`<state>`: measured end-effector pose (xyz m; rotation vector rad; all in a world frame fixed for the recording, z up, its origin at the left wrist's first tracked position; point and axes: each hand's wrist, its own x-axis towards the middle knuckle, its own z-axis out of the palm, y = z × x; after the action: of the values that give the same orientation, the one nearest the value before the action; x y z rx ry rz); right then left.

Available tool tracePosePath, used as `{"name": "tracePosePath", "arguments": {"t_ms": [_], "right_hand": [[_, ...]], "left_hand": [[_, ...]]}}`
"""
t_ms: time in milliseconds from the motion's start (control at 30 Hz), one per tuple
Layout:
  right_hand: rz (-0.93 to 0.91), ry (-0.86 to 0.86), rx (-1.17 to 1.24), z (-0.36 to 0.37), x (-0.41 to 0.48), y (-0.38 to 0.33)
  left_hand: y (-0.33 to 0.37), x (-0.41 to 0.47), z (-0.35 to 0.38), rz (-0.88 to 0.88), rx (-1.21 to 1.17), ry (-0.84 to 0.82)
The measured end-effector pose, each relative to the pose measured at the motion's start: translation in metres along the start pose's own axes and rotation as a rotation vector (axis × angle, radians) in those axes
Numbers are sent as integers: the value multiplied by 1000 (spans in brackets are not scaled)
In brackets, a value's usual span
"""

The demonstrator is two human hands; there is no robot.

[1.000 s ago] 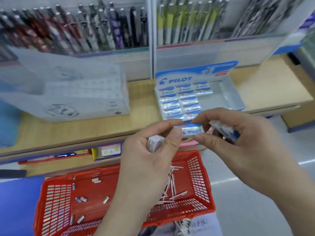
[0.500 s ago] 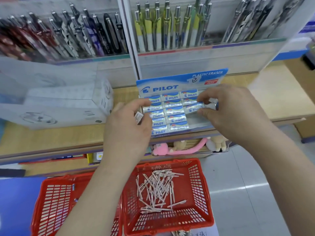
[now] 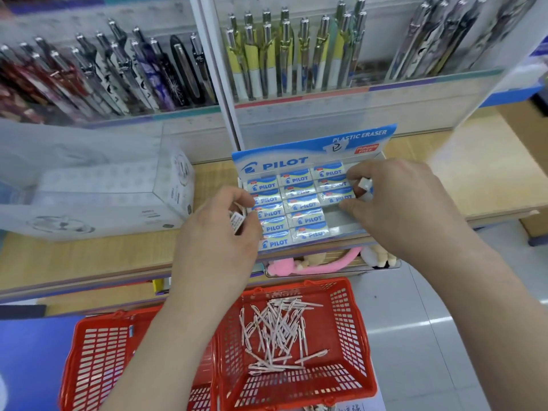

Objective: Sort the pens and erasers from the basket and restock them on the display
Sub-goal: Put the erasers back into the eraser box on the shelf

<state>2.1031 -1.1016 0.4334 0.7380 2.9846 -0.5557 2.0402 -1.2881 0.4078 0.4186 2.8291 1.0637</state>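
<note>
The erasers (image 3: 299, 203) in the tray wear smooth, glossy film wrappers that catch the light. The display box (image 3: 278, 166) behind them is printed card with a slight sheen. The loose erasers (image 3: 237, 222) pinched in the left hand (image 3: 216, 241) and right hand (image 3: 397, 203) show matt white ends. Both baskets (image 3: 350, 330) are glossy red plastic lattice, and the pens (image 3: 275, 330) inside look like pale, matt plastic. The racked pens (image 3: 284, 54) carry shiny metal clips behind a clear plastic front (image 3: 355, 111). The shelf (image 3: 89, 262) is matt wood-grain. The plush toys (image 3: 326, 266) are fuzzy cloth. The floor (image 3: 444, 366) is glossy tile.
</note>
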Motion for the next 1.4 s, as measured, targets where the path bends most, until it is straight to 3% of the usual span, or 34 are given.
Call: {"name": "tracePosePath", "arguments": {"t_ms": [67,133,200,267,400,600,733,833,967,1300,1400], "right_hand": [[-1,47,75,-5,-4,2],[53,72,407,-15,-11,3],[111,-84,888,-27,-22,0],[113,-301,1186,-33,-32,-5],[95,-582,1376,-31,-42,-10],[126,-598,1381,-34,-49,-8],[102,-539,1241,-38,-48,-5],[119,-436,1263,-34,-47,0],[127,-278,1246,-29,-48,1],[-73,-2,699,-18,-44,12],[-104,63,512,-18,-38,17]], "left_hand": [[2,0,-9,-27,-54,9],[9,-4,-19,-59,-171,33],[26,-10,-25,-94,-412,-35],[45,-16,-25,-108,-655,-174],[62,-22,-16,-45,-723,-361],[64,-22,-25,-45,-782,-543],[65,-22,-26,38,-721,-402],[62,-22,-22,110,-629,-248],[61,-27,-22,52,-727,-285],[60,-21,0,-152,-719,-185],[52,-15,1,-118,-621,-106]]}}
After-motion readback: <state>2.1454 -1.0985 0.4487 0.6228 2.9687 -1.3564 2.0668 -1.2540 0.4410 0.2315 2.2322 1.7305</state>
